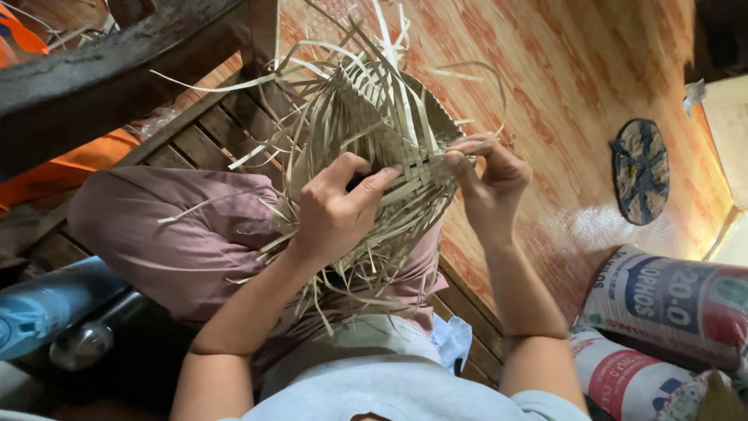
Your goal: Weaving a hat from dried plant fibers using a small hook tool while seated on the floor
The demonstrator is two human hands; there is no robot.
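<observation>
2 bare hands work a half-woven basket [382,125] of pale flat strips at the centre of the frame, above the person's lap. The left hand [335,214] clamps the woven wall, thumb and fingers pressed on it. The right hand [487,175] pinches 1 strip at the rim, fingertips together. Loose strip ends fan out all around. A round woven mat [640,171] lies at the right, printed sacks [670,300] at the lower right

basket [389,132]: dry matt straw strips | bench [210,132]: dark wood slats
</observation>
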